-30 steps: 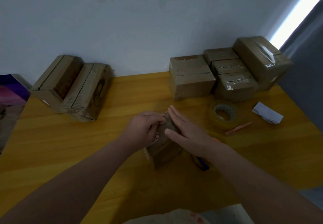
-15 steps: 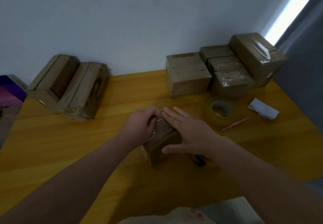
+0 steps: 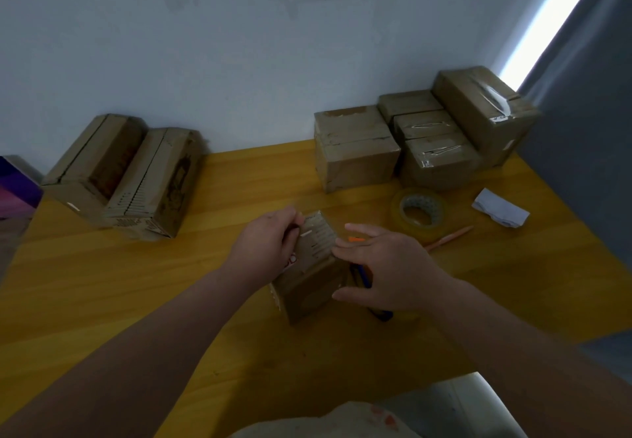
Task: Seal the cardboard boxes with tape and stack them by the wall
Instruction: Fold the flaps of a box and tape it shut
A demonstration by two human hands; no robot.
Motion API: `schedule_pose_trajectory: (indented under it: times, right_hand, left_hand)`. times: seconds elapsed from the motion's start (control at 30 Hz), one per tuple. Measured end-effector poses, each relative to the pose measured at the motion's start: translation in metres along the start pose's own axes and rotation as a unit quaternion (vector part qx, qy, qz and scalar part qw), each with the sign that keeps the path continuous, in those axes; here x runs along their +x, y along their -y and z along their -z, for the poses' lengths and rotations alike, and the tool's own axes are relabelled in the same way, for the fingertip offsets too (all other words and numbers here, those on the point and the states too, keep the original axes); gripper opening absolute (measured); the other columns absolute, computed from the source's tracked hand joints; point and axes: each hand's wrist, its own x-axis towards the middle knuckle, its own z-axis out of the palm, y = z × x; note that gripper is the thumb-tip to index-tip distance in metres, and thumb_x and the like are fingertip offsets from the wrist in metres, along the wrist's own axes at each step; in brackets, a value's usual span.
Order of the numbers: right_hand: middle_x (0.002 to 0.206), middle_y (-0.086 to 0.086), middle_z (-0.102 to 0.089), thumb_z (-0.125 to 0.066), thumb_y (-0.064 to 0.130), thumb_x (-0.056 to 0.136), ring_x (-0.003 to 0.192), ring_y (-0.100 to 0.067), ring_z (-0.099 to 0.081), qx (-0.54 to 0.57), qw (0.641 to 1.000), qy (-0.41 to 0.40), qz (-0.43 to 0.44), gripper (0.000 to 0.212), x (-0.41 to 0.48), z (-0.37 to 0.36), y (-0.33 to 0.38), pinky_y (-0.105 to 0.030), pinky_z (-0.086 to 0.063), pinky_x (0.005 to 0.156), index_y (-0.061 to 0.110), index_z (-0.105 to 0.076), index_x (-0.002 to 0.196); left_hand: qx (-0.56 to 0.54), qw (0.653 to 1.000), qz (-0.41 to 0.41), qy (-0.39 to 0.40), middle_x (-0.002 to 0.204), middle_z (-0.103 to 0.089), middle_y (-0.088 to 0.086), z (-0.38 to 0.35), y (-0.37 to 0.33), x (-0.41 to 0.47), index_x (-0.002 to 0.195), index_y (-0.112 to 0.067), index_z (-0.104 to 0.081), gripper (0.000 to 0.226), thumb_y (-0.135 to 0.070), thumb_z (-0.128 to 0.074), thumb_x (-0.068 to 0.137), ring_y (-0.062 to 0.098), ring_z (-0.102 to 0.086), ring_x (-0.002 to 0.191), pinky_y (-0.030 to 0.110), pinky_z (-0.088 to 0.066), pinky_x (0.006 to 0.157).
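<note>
Left hand (image 3: pixel 265 247): my fingers (image 3: pixel 290 217) were curled over the top left edge of the small box (image 3: pixel 309 282), grasping it, with the palm against its left side.
Right hand (image 3: pixel 390 270): released, the fingers (image 3: pixel 362 230) spread and nearly straight. One fingertip touched the right edge of the box's top and my thumb lay against its right side near the front.
Small box: it stood between my two hands on the yellow table (image 3: pixel 102 283), near the middle, well apart from the wall (image 3: pixel 239 44). I could not tell whether its top was taped.
Under my right hand: a blue-handled tool (image 3: pixel 363 273) with an orange tip, mostly hidden. I could not tell what it was.
Tape roll (image 3: pixel 419 215): clear tape, lying flat beyond my right hand, just in front of the sealed boxes (image 3: pixel 441 160).
Pencil (image 3: pixel 451 237): orange, lying just beside the roll on its near side.
Paper (image 3: pixel 499 211): a folded white piece to the right of the roll.
Sealed boxes: five stood together at the far right against the wall, shiny tape showing on several tops.
Other boxes (image 3: pixel 136 177): two lay side by side at the far left by the wall.
Curtain (image 3: pixel 588 95): grey, hanging at the right edge.
</note>
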Motion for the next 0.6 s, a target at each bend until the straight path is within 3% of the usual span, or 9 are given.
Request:
schedule_pose_trajectory:
  times: [0.07, 0.13, 0.27, 0.37, 0.4, 0.47, 0.53, 0.6]
  right_hand:
    - [0.116, 0.004, -0.07, -0.048, 0.071, 0.075, 0.123, -0.015, -0.057, -0.004, 0.996, -0.082, 0.03, 0.067, -0.003, -0.005, -0.003, -0.04, -0.058, 0.085, 0.022, -0.071, 0.115]
    - [0.095, 0.003, -0.076, -0.055, 0.065, 0.075, 0.102, -0.016, -0.069, -0.005, 0.988, -0.147, 0.053, 0.052, -0.005, -0.006, -0.005, -0.037, -0.06, 0.071, 0.022, -0.077, 0.097]
    - [0.068, 0.004, -0.069, -0.063, 0.053, 0.078, 0.069, -0.016, -0.066, -0.028, 0.981, -0.182, 0.067, 0.036, -0.006, -0.007, -0.009, -0.029, -0.054, 0.052, 0.018, -0.072, 0.075]
    - [0.066, 0.007, -0.064, -0.058, 0.047, 0.084, 0.064, -0.013, -0.06, -0.008, 0.978, -0.207, -0.029, 0.03, -0.007, -0.016, -0.015, -0.026, -0.047, 0.049, 0.02, -0.068, 0.074]
    - [0.069, 0.007, -0.064, -0.057, 0.046, 0.087, 0.067, -0.014, -0.061, -0.005, 0.978, -0.193, -0.077, 0.029, -0.007, -0.02, -0.018, -0.026, -0.046, 0.051, 0.021, -0.068, 0.078]
    - [0.086, 0.005, -0.067, -0.054, 0.044, 0.093, 0.084, -0.016, -0.063, 0.0, 0.98, -0.086, -0.177, 0.026, -0.009, -0.028, -0.023, -0.028, -0.047, 0.062, 0.022, -0.067, 0.096]
    - [0.103, 0.002, -0.065, -0.053, 0.046, 0.094, 0.097, -0.019, -0.061, -0.01, 0.968, 0.042, -0.247, 0.031, -0.007, -0.036, -0.021, -0.03, -0.047, 0.069, 0.022, -0.06, 0.112]
    - [0.105, 0.0, -0.06, -0.057, 0.043, 0.092, 0.1, -0.022, -0.06, -0.001, 0.952, 0.113, -0.285, 0.034, -0.005, -0.046, -0.016, -0.03, -0.042, 0.068, 0.02, -0.051, 0.117]
  left_hand:
    - [0.01, 1.0, -0.001, 0.007, 0.102, -0.064, 0.002, 0.001, -0.001, 0.001, 0.105, -0.012, -0.058, 0.011, -0.013, -0.052, 0.096, 0.022, -0.057, 0.089, 0.028, -0.036, 0.066]
    - [0.021, 1.0, -0.003, 0.021, 0.102, -0.062, 0.0, 0.002, -0.002, 0.002, 0.106, -0.013, -0.056, 0.012, -0.013, -0.05, 0.096, 0.02, -0.055, 0.088, 0.028, -0.032, 0.065]
    - [0.047, 0.997, 0.008, 0.058, 0.105, -0.059, -0.003, 0.005, -0.005, 0.006, 0.107, -0.02, -0.051, 0.012, -0.025, -0.044, 0.099, 0.02, -0.055, 0.095, 0.031, -0.038, 0.068]
    - [0.081, 0.991, 0.017, 0.102, 0.119, -0.051, -0.005, 0.008, -0.016, 0.007, 0.128, -0.025, -0.045, 0.048, -0.057, -0.044, 0.092, 0.016, -0.051, 0.107, 0.03, -0.044, 0.078]
    - [0.101, 0.987, 0.023, 0.124, 0.124, -0.046, -0.004, 0.007, -0.021, 0.007, 0.138, -0.025, -0.037, 0.069, -0.068, -0.045, 0.085, 0.015, -0.047, 0.111, 0.031, -0.046, 0.083]
    - [0.157, 0.973, 0.028, 0.165, 0.136, -0.035, 0.0, 0.002, -0.03, 0.007, 0.15, -0.024, -0.019, 0.1, -0.082, -0.045, 0.073, 0.018, -0.04, 0.122, 0.035, -0.044, 0.095]
    - [0.185, 0.964, 0.036, 0.19, 0.148, -0.024, 0.002, -0.005, -0.034, 0.008, 0.152, -0.024, -0.006, 0.109, -0.081, -0.051, 0.071, 0.023, -0.03, 0.133, 0.041, -0.034, 0.108]
    - [0.168, 0.964, 0.052, 0.198, 0.15, -0.024, 0.002, -0.007, -0.034, 0.011, 0.153, -0.025, -0.002, 0.106, -0.072, -0.057, 0.075, 0.025, -0.027, 0.135, 0.043, -0.029, 0.112]
